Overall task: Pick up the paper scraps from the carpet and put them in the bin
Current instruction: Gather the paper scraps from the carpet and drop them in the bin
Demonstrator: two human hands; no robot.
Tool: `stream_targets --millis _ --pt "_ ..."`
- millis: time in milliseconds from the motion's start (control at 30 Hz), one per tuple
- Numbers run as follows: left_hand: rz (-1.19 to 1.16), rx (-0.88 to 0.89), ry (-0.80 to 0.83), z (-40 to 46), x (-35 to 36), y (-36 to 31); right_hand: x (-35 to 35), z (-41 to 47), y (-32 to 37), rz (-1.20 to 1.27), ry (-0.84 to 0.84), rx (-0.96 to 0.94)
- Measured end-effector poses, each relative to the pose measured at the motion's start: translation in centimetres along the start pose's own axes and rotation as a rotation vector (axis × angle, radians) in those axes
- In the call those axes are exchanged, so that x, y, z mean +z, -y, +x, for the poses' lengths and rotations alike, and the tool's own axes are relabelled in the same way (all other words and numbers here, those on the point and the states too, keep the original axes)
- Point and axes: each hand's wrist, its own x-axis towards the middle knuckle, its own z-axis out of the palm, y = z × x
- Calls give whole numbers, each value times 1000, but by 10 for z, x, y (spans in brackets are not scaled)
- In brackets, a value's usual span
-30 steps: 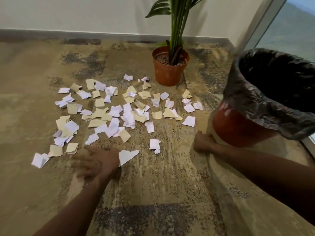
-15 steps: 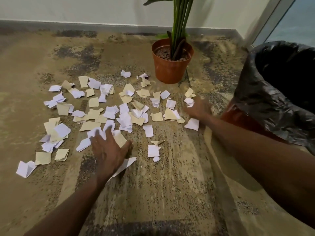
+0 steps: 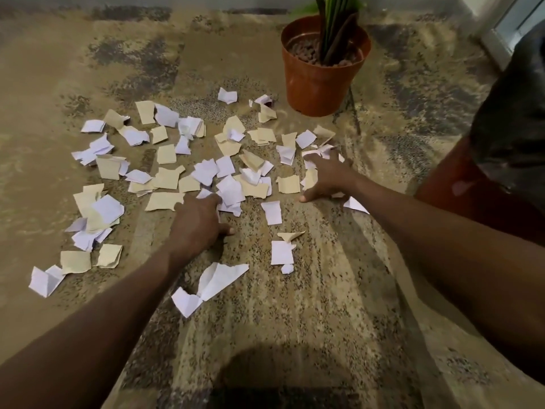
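Several white and tan paper scraps [image 3: 168,178] lie scattered over the mottled tan carpet [image 3: 309,320]. My left hand [image 3: 197,221] rests palm down at the near edge of the pile, fingers spread, fingertips touching white scraps. My right hand [image 3: 326,178] lies palm down on scraps at the pile's right side, fingers apart. A large folded white scrap [image 3: 218,278] sits near my left forearm. The bin [image 3: 486,184], red-orange with a black liner [image 3: 513,113], stands at the right edge, partly cut off.
An orange plant pot [image 3: 320,75] with green stems stands behind the pile's right end. A window frame [image 3: 501,28] shows at the top right corner. A dark shadow falls on the carpet near the bottom centre.
Both hands have moved forward into the pile. The left hand went from the near carpet up to the scraps; the right hand swung from beside the bin onto the pile's right side. The view tilted down.
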Motion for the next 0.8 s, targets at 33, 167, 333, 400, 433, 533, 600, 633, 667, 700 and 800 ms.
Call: stream_targets --millis 33,167,333,400,433,533,600,633,667,700,800 --pt "-36 7 -42 -2 -3 0 -1 -3 4 -13 -60 -15" --pt "-129 101 -174 -11 -17 4 -6 -19 12 -59 -319 -132" --pt "-246 54 -160 -19 -34 8 -12 -40 5 97 -330 -20" --pt "-326 17 -181 -23 -42 9 -22 -45 5 163 -316 17" --pt "-375 -8 -194 -25 -46 9 -28 -48 6 213 -314 34" --pt "-555 -105 -225 -30 -63 4 -49 -57 9 366 -311 29" --pt "-737 -172 -228 -36 -76 -3 -63 -68 14 502 -348 12" --pt "-832 -191 -234 -38 -83 -7 -70 -73 17 543 -363 -5" --pt "-910 -196 -240 -42 -89 -11 -77 -79 20 566 -371 -26" --pt "-967 -194 -243 -45 -95 -15 -84 -85 23 586 -372 -45" --pt "-1099 -192 -239 -54 -118 -31 -105 -104 31 642 -383 -79"
